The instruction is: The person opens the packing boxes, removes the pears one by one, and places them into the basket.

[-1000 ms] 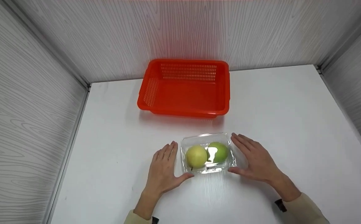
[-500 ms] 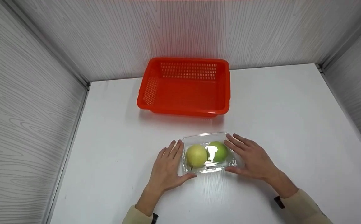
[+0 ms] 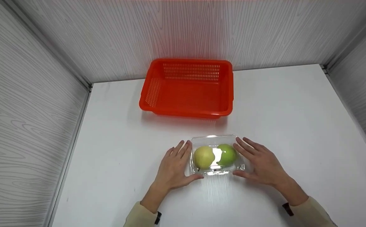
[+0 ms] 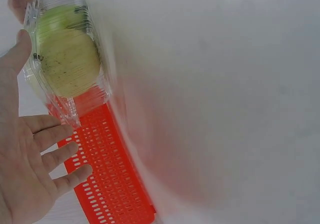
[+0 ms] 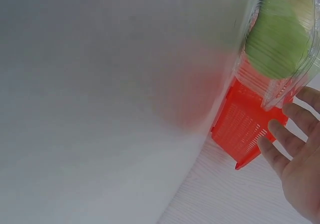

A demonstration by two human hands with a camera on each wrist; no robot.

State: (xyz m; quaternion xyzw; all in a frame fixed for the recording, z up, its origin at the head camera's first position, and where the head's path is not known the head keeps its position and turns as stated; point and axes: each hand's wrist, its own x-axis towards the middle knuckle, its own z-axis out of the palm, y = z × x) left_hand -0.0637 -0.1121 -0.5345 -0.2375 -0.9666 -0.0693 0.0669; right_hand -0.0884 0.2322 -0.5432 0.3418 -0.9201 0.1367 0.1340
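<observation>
Clear rectangular plastic box (image 3: pixel 214 140) holding two round yellow-green fruits (image 3: pixel 204 157) is sitting on white tabletop (image 3: pixel 296 126) | left hand (image 3: pixel 174 167), right hand (image 3: pixel 262 162) are flanking it, fingers straight, thumbs spread | red perforated plastic basket (image 3: pixel 186 112) is standing near grey wood-grained wall (image 3: pixel 201 31)

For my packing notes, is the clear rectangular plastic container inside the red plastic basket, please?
No, the clear rectangular plastic container is wholly outside, on the person's side of the red plastic basket.

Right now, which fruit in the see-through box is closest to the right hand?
The green one, beside the right hand. The other fruit is pale yellow and sits nearer the left hand.
</observation>
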